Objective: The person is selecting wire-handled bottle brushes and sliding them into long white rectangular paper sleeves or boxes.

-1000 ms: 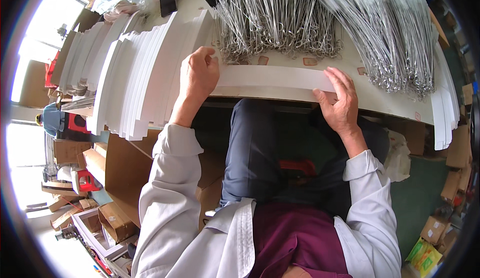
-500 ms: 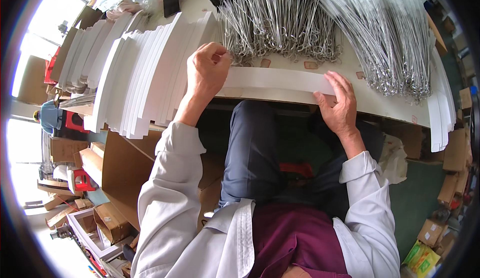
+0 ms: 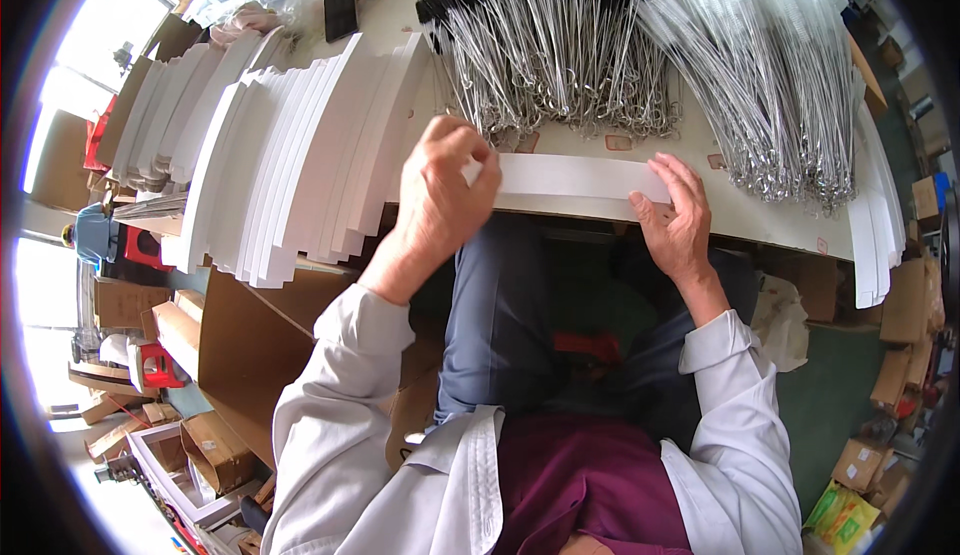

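Strip (image 3: 575, 177): white and plain, long and narrow, with straight long sides and a smooth, matt face; it looks like paper or thin card. Its left end is mostly covered by fingers.
Material: the wire handles on the black brushes (image 3: 560, 55) and clear brushes (image 3: 760, 85) are thin, shiny metal bent into small loops; the bristles at their other ends are black in the one heap, whitish and translucent in the other. The stack (image 3: 270, 165) is of long, white, crisp-edged pieces, lying side by side with stepped ends.
Long axis: the strip runs left to right, roughly along the table's (image 3: 770, 223) front edge, one end toward each hand; the brushes point away from that edge, loops nearest the person.
Place: the strip lies just inside the front edge, nearer the person than the black brushes; the stack overhangs that edge toward the table's left end.
Left hand (image 3: 448, 183): fingers curled in at the strip's left end; whether they pinch it cannot be told.
Right hand (image 3: 680, 217): grasping the strip's right end, thumb at the near side, fingers over the far corner.
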### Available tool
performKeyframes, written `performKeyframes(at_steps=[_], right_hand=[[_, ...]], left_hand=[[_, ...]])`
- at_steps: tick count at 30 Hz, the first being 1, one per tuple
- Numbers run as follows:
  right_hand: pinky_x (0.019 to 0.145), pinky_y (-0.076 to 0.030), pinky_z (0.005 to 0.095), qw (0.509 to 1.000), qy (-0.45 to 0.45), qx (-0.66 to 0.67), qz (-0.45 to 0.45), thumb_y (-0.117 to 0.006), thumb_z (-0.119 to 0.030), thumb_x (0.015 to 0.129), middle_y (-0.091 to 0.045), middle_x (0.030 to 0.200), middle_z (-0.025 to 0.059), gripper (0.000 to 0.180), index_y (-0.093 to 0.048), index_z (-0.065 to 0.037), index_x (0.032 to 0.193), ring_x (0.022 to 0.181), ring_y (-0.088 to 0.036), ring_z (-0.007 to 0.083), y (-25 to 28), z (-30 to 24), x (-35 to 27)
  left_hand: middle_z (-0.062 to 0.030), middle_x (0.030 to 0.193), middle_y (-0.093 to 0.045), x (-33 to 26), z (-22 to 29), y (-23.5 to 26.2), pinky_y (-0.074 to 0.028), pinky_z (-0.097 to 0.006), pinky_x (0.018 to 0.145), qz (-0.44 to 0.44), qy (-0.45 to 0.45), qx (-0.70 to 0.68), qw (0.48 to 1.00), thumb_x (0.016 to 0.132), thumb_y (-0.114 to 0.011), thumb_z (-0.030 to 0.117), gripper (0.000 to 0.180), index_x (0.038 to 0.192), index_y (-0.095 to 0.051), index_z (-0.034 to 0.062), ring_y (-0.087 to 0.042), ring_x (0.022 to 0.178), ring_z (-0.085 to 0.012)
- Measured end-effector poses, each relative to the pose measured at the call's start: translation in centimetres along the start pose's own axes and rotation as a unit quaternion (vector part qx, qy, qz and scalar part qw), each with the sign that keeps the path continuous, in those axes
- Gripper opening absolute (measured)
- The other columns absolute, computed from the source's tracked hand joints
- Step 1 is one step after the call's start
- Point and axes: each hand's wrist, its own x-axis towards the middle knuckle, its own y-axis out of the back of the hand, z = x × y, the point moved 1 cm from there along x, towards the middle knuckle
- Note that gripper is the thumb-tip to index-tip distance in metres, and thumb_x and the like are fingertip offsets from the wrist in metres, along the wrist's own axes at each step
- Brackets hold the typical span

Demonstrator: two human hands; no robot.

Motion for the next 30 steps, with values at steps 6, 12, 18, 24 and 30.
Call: performKeyframes(at_steps=[6,12,18,24,30], right_hand=[[0.111,-0.044,0.0476,0.999,-0.023,0.031,0.019,-0.076,-0.031,0.092,-0.064,0.133,0.0197,0.047,-0.069,0.003,0.123,0.129,-0.057,0.0383,0.2,-0.9,0.3],[0.117,-0.039,0.0499,0.986,0.167,-0.013,-0.015,-0.069,-0.024,0.094,-0.063,0.134,0.019,0.04,-0.067,0.002,0.125,0.136,-0.052,0.0388,-0.9,-7.8,4.8],[0.124,-0.031,0.0463,0.966,0.241,-0.04,-0.083,-0.063,-0.021,0.096,-0.059,0.145,0.0163,0.045,-0.063,0.003,0.135,0.143,-0.047,0.0312,-6.2,-9.6,8.0],[0.125,-0.03,0.0445,0.963,0.239,-0.061,-0.112,-0.056,-0.021,0.101,-0.059,0.148,0.0146,0.045,-0.061,0.004,0.138,0.145,-0.047,0.0308,-9.0,-8.3,8.1],[0.122,-0.037,0.0443,0.961,0.252,-0.077,-0.086,-0.059,-0.015,0.1,-0.059,0.147,0.0178,0.043,-0.062,0.006,0.137,0.141,-0.052,0.0321,-9.9,-8.1,8.1]], left_hand=[[-0.0176,0.103,-0.067,-1.8,1.4,1.0,-0.056,-0.042,0.074,-0.004,0.016,-0.004,1.0,0.087,-0.071,0.005,0.01,0.085,-0.063,0.0003,-0.068,0.082,-0.0358],[-0.0191,0.104,-0.07,-2.1,3.2,2.0,-0.058,-0.041,0.075,-0.002,0.01,-0.059,0.998,0.085,-0.072,0.002,0.012,0.084,-0.061,-0.0003,-0.071,0.086,-0.0351],[-0.0191,0.099,-0.072,-3.6,5.5,4.1,-0.058,-0.039,0.074,0.02,-0.051,-0.046,0.997,0.083,-0.074,-0.001,0.013,0.084,-0.061,0.0006,-0.073,0.087,-0.0362],[-0.016,0.104,-0.074,-4.7,6.9,7.7,-0.056,-0.031,0.081,0.013,-0.005,-0.075,0.997,0.084,-0.071,-0.008,0.01,0.087,-0.064,-0.0025,-0.072,0.089,-0.0213],[-0.0261,0.107,-0.073,-5.4,8.4,12.0,-0.057,-0.031,0.082,0.095,0.058,-0.257,0.96,0.089,-0.064,-0.012,0.007,0.091,-0.06,-0.0062,-0.071,0.087,-0.0228]])
